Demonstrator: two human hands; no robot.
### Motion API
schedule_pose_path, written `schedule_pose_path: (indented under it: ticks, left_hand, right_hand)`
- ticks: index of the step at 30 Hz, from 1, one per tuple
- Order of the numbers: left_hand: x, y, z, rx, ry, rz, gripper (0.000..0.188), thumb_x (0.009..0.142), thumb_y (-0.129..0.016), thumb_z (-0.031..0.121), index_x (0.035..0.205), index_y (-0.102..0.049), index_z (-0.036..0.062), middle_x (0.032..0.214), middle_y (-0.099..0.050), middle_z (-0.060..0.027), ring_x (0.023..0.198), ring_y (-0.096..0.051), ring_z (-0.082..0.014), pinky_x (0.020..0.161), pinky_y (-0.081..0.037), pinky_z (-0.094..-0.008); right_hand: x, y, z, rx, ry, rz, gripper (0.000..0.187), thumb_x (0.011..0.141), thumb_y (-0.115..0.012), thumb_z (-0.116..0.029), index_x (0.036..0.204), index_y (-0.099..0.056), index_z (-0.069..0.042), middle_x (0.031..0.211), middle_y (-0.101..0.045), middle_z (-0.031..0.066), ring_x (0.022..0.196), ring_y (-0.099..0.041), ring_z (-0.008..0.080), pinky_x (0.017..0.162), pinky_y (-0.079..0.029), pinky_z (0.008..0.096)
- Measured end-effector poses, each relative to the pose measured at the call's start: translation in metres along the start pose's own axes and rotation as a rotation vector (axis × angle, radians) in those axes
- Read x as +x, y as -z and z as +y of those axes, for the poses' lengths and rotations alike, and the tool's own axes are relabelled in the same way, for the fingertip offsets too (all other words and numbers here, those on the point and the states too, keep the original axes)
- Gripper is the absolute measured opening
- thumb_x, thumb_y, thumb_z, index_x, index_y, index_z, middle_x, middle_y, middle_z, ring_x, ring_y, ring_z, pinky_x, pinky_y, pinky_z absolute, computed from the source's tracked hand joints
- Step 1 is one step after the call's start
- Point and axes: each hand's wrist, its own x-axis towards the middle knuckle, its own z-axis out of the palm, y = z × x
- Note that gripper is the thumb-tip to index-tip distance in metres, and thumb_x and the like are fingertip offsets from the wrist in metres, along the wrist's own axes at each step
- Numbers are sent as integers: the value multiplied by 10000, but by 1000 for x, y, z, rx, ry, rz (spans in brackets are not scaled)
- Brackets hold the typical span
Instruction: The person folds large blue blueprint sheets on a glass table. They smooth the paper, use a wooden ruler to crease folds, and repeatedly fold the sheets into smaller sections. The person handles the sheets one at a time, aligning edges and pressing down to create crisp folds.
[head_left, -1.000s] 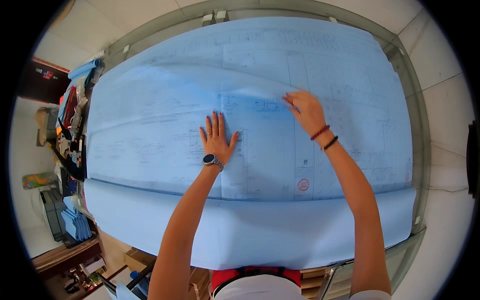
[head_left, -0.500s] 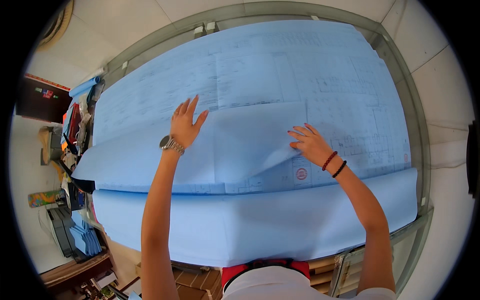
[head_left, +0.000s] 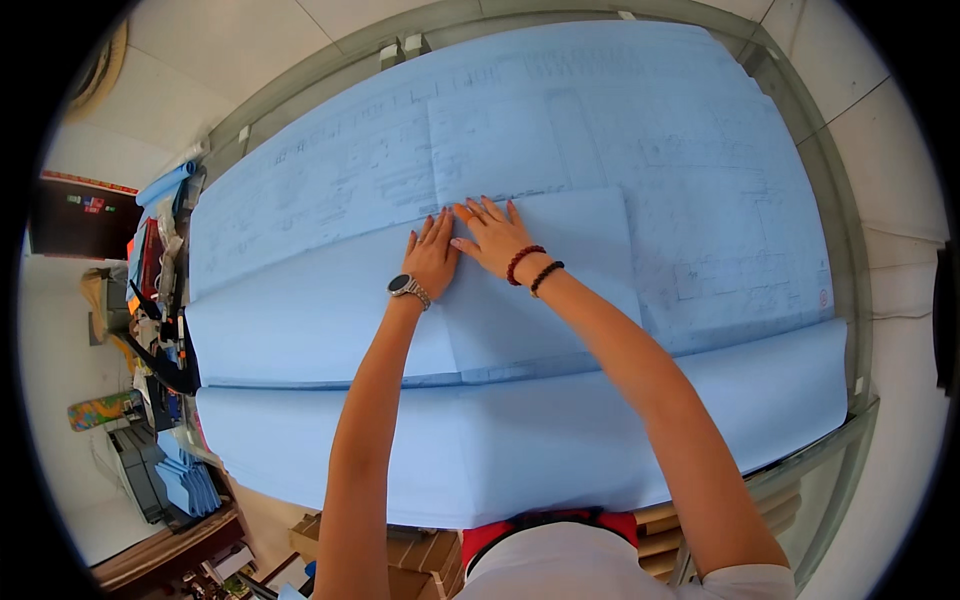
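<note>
Large pale blue drawing sheets (head_left: 730,200) with faint line drawings cover the glass table in front of me. One sheet is partly folded over, and its blank flap (head_left: 300,310) lies across the middle. My left hand (head_left: 432,262), with a watch on the wrist, rests flat near the flap's far edge, fingers stretched out. Right beside it lies my right hand (head_left: 495,238), with red and black bead bracelets, its fingers spread over the same fold. The two hands touch or nearly touch. Closer to me, another blank blue strip (head_left: 560,440) runs along the table's near side.
The glass table's edge (head_left: 850,240) shows around the paper. At the left stand a heap of tools and stationery (head_left: 165,300), a rolled blue sheet (head_left: 168,183) and a stack of folded blue sheets (head_left: 187,480). Cardboard boxes (head_left: 400,550) sit below the near edge.
My right hand has moved left and away from me to meet my left hand, which shifted right. The flap's raised right corner now lies flat, covering the red stamp that showed near it.
</note>
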Motion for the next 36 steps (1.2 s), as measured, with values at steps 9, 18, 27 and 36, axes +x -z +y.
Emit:
schedule_pose_path:
  ticks: [9,18,27,36]
  left_hand:
    - [-108,17,-167,70,785,-32,796,933,-353,695,1573,-121,283,1649,-67,-17,1501,-52,-374,1161,-97,-627]
    - [-245,31,-277,-58,772,-96,986,901,-499,663,1549,-110,29,1601,-140,-237,1443,-218,-454,1168,-224,-520]
    - [-191,118,-107,20,221,299,835,930,-643,368,1559,-166,97,1596,-191,-223,1469,-177,-425,1154,-197,-576]
    - [-230,230,57,-82,-220,498,639,942,-609,254,1506,-353,98,1591,-264,-154,1474,-221,-367,1167,-195,-545]
  right_hand:
    - [-30,18,75,-293,-238,55,900,843,-558,-686,1547,-246,-221,1606,-236,-42,1488,-175,194,1204,-88,550]
    - [-19,60,65,-228,-139,212,437,809,-756,-132,1229,-635,-137,966,-695,77,1027,-572,251,1015,-389,428]
    - [-88,158,-9,-32,44,400,123,839,-699,-102,956,-731,-118,852,-638,107,835,-592,290,725,-491,391]
    - [-272,138,-100,102,666,104,161,806,-629,-86,941,-708,-127,873,-653,70,831,-610,272,739,-491,417]
